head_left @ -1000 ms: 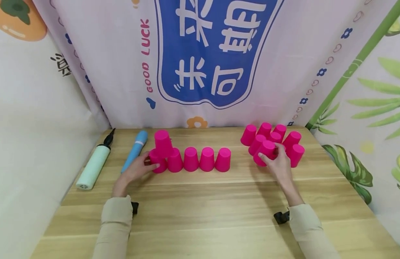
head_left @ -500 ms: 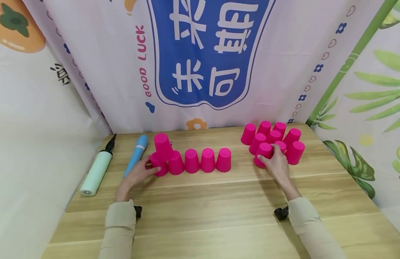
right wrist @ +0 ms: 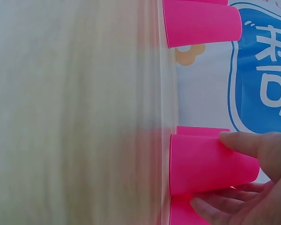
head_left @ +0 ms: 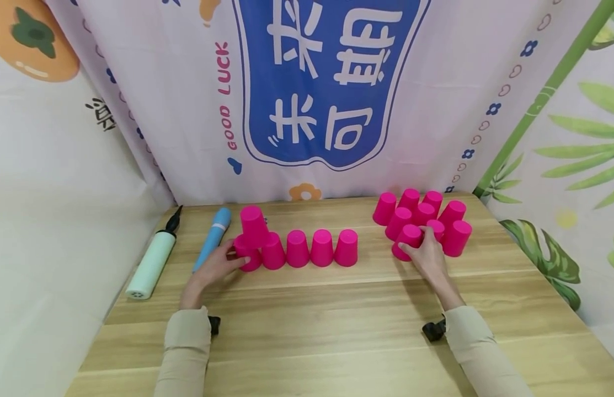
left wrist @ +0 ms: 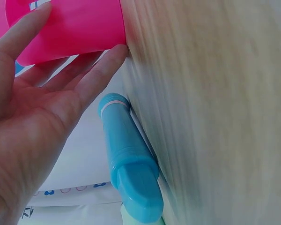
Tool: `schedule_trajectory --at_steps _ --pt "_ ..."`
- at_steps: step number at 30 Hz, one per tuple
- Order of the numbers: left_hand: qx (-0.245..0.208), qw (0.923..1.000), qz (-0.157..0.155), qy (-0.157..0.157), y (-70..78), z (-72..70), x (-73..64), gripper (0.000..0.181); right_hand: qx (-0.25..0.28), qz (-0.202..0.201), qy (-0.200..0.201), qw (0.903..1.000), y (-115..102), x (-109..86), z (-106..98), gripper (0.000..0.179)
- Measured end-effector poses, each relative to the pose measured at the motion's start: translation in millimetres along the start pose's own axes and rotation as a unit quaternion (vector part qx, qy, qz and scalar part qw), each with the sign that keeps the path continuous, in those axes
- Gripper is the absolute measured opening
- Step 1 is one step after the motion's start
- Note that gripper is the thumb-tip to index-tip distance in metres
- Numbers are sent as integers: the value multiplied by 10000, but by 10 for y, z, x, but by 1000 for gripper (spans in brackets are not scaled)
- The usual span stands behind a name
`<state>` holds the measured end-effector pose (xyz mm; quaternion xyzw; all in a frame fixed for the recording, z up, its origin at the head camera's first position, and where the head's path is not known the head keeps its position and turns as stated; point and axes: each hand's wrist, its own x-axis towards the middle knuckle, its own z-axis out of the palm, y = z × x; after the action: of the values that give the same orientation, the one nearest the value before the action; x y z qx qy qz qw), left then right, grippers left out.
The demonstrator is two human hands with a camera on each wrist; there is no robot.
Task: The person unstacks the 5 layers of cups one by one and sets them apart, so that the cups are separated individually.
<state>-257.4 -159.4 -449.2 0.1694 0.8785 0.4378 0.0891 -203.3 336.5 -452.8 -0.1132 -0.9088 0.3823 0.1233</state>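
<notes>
Pink cups stand upside down in a row at the table's left middle. One more cup sits on top, across the two leftmost ones. My left hand holds the leftmost cup, thumb on its near side and fingers on the other. In the left wrist view that cup lies between thumb and fingers. My right hand grips a cup at the front of a cluster on the right. The right wrist view shows that cup between thumb and fingers, its rim at the tabletop.
Several more upside-down cups crowd behind and beside my right hand. Left of the row lie a blue tube-shaped pump and a mint-green hand pump with a black nozzle. A printed cloth hangs behind the wooden table.
The head view has shifted slightly. Both hands stay on the same cups; the right hand's cup seems to have come down a little.
</notes>
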Motion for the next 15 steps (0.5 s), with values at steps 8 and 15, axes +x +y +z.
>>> schedule_trajectory --at_steps 8,15 --pt "-50 10000 -37 64 -44 22 -21 64 158 -241 305 9991 -100 -52 18 80" --pt "-82 9999 146 42 66 -30 -48 62 94 -1220 1350 9833 -471 -142 3 73"
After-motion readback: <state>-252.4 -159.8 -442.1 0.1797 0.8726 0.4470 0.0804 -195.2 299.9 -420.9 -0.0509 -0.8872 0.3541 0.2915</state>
